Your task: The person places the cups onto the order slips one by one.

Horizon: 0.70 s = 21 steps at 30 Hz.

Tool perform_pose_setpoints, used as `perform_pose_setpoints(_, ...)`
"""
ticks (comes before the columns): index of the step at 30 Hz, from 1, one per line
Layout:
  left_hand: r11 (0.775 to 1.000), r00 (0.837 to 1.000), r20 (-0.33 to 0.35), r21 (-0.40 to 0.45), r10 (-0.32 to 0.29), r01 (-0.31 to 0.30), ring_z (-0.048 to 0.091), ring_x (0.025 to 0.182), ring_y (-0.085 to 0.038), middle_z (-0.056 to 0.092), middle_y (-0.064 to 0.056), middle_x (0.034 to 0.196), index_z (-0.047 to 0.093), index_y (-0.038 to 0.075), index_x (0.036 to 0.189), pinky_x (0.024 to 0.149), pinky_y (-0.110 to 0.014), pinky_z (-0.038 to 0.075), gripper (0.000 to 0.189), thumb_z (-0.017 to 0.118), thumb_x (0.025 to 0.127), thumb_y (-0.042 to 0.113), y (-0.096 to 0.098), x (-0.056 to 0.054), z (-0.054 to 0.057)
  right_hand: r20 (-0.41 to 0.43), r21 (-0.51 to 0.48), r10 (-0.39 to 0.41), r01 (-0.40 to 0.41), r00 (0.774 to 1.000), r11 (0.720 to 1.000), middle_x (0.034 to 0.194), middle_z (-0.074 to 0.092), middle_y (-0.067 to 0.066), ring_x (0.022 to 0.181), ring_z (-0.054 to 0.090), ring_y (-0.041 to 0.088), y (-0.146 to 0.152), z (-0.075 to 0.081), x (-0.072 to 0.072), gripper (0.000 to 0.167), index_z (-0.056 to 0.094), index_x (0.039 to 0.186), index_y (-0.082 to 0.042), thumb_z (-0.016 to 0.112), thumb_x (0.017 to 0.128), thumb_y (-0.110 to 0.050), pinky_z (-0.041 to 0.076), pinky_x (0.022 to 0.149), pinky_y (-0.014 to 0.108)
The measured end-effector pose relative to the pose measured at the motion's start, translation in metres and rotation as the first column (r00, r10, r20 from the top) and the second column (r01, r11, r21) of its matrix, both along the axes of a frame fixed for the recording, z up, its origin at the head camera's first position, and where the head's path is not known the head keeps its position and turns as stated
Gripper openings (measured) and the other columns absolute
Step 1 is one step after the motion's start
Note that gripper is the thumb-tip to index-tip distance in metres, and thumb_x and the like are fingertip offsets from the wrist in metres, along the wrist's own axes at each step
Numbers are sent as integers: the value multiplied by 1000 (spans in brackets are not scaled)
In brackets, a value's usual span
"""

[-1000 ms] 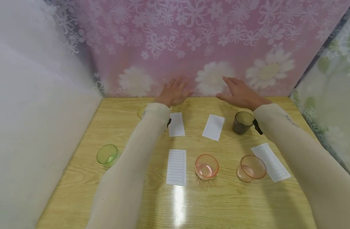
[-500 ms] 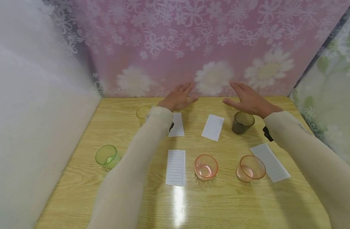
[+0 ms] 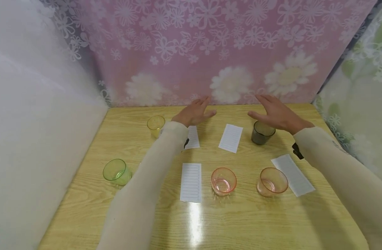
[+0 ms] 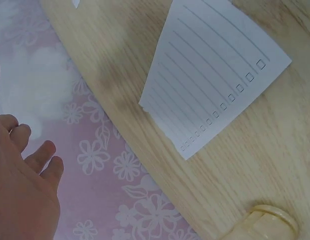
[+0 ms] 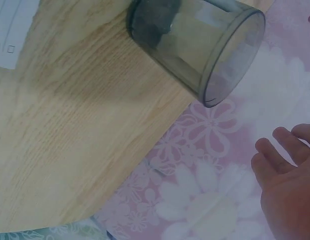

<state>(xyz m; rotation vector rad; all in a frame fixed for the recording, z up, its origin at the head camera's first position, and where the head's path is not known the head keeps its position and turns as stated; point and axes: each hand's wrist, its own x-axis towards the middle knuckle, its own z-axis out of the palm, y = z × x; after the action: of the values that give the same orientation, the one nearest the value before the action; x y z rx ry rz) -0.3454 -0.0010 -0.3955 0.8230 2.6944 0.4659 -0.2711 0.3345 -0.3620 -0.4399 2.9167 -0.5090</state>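
Note:
Above the far part of the table, my left hand point(image 3: 193, 111) is raised with its fingers extended and nothing held. Below it lies a lined paper slip point(image 4: 210, 75) with a column of small checkboxes, partly covered by my sleeve in the head view. My right hand point(image 3: 280, 113), also empty, hovers with spread thumb just beyond a dark grey glass cup point(image 3: 261, 136). That cup stands upright, apart from the palm in the right wrist view. A yellow cup point(image 3: 155, 125) is left of my left wrist.
Nearer me stand a green cup point(image 3: 116, 172), a pink cup point(image 3: 223, 181) and a peach cup point(image 3: 271, 182). Paper slips lie at the middle back point(image 3: 231, 138), in front point(image 3: 191, 182) and on the right point(image 3: 292, 174). A pink floral curtain point(image 3: 178, 52) hangs behind the table point(image 3: 241, 222).
Both hands have come slightly lower and nearer. The right hand has shifted right, toward the grey cup, and the left a little right, uncovering the yellow cup. The cups stay put.

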Motion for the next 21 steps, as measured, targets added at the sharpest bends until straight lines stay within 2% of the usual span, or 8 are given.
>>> perform_pose_setpoints(8,997,997,22,12,-77,77,10,172,-31,1,0,186,-1,27,178,139,-51,18,89,47,113,63,4,6,-6,-7,-23,-15,15,1000,1000,179,16,30,164,16,55,13,-9,8,98,12,176,-7,55,108,-63,18,127,78)
perform_pose_setpoints(14,991,989,72,21,-130,128,5,172,-24,-9,5,184,-8,29,176,139,-47,17,97,58,110,56,6,9,-12,-2,-16,-25,25,1000,1000,178,17,32,162,17,58,21,-15,13,98,13,176,-6,55,109,-63,18,126,80)
perform_pose_setpoints(17,988,985,79,30,-155,153,5,172,-25,-7,3,185,-5,27,177,139,-48,17,98,63,109,51,6,11,-15,-10,-18,-27,27,1000,999,177,18,32,162,19,58,24,-20,16,96,13,176,-8,56,109,-61,19,125,80)
perform_pose_setpoints(21,988,979,138,51,-148,143,3,172,-23,-4,4,186,-2,32,177,139,-50,15,101,69,107,46,6,12,-19,-5,-25,-38,38,999,999,176,20,33,160,20,60,30,-26,20,95,11,177,-11,55,109,-61,20,123,81)
